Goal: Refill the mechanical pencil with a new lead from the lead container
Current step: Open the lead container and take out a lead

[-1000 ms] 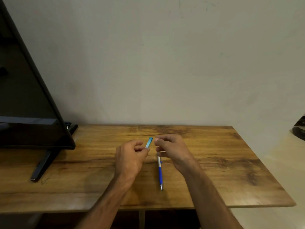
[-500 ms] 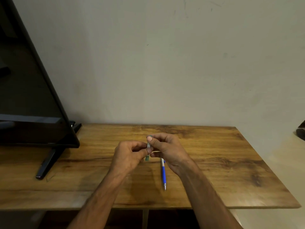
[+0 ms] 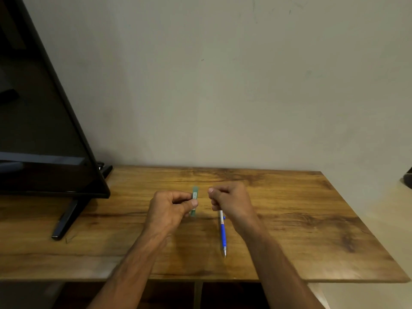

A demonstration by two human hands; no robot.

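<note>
Left hand (image 3: 171, 206): pinching the lead container between thumb and fingertips, held above the middle of the bench.
Lead container (image 3: 194, 200): slim greenish case, upright, label facing the camera; its top end stands clear above the thumb, its lower end shows below the fingers.
Right hand (image 3: 230, 200): curled with thumb and forefinger pressed together; whether a cap or a lead is pinched there cannot be told, being too small to see.
Mechanical pencil (image 3: 223, 233): blue and white, its near tip pointing toward the camera, its far end hidden under the right hand; whether it lies on the bench or is held by the lower fingers cannot be told.
Bench (image 3: 312, 230): wooden top; a dark monitor (image 3: 44, 130) stands at the far left on its stand.
Change: half a second ago the two hands met at the top of the container; now the right hand has drawn off to the right and a clear gap lies between it and the container. The container also sits more upright than a second ago, when it leaned with its blue end up.
Meaning for the task: probably the container has just been opened or a lead drawn from it; the pencil itself has not yet been opened.
Next need: a fine, steady pinch, since a lead snaps easily.
</note>
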